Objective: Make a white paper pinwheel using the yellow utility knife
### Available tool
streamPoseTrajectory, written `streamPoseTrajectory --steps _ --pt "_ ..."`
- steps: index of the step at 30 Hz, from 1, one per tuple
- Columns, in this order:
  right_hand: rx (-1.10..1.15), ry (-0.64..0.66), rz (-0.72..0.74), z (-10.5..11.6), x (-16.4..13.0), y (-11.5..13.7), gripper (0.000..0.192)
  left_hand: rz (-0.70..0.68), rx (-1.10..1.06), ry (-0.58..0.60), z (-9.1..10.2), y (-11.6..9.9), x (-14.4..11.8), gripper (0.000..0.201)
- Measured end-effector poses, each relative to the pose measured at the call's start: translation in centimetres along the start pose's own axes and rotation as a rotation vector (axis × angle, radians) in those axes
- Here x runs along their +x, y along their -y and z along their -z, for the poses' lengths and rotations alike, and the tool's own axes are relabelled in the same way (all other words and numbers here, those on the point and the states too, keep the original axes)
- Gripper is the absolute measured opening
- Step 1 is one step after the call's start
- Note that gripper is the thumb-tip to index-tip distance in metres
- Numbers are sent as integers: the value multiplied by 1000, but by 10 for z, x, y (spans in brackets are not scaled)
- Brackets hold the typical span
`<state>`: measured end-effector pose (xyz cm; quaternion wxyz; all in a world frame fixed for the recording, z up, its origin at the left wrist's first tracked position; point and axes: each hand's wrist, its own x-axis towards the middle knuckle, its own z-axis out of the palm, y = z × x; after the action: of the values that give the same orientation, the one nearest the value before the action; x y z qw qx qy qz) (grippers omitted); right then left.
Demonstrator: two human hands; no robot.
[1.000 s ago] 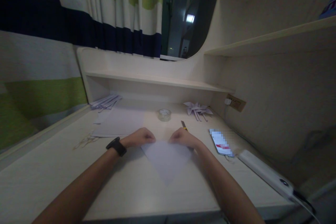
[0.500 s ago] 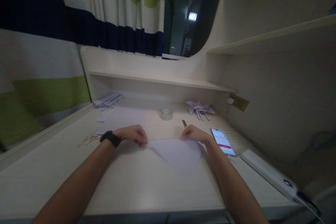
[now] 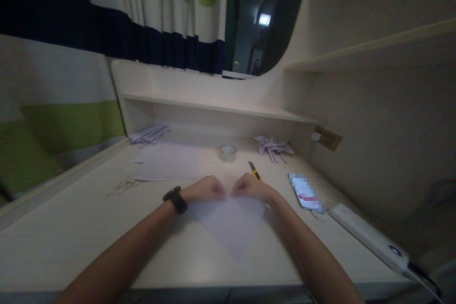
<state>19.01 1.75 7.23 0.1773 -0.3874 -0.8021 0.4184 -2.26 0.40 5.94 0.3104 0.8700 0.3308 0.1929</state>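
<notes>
White triangular paper sheet (image 3: 231, 225) near middle of front edge of pale table (image 3: 192, 273), corner pointing toward that edge. Left hand (image 3: 209, 189), right hand (image 3: 251, 186) nearly together, both pinched on sheet's far edge. Step: apparently creasing; next move likely calls for even outward pressure.

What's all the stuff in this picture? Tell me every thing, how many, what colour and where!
Desk: one, cream, centre
Triangular paper: one, white, front middle
Flat paper sheets: several, white, back left
Paper sticks: several, white, far-left corner
Thin strands: several, tan, left
Tape roll: one, clear, back middle
Paper pinwheels: overlapping, uncountable, white, back right
Utility knife: one, yellow-black, right of centre
Phone: one, pale screen, right
Long bar with cord: one, white, right
Socket panel: one, gold, right wall
Shelves: several, cream, back and right
Curtain: one, white-green-navy, left
Window: one, dark, behind
Watch: one, black, left wrist
Hand grips, left and right: two, bare, at paper's far edge
</notes>
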Motion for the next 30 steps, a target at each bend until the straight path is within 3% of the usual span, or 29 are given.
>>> streamPoseTrajectory --steps 6,12,15,18,22,25,30 --pt "104 -7 -22 11 -5 0 16 101 -171 -45 12 10 -8 25" --pt "160 -50 20 27 -6 -15 20 158 -227 -81 31 -1 -18 24" --pt "284 -251 36 34 -5 -23 21 209 -278 -198 35 -3 -22 23" --pt "508 -523 25 35 0 -28 27 263 -379 -431 33 2 -20 25" --pt "862 -547 -6 18 13 -31 37 286 -656 -725 19 14 -9 29" --pt "1048 -517 -33 -5 22 -28 34 246 -875 -797 5 19 -1 32" --pt "1069 -470 -23 -32 28 -20 37 153 -1036 -809 -8 13 6 37"
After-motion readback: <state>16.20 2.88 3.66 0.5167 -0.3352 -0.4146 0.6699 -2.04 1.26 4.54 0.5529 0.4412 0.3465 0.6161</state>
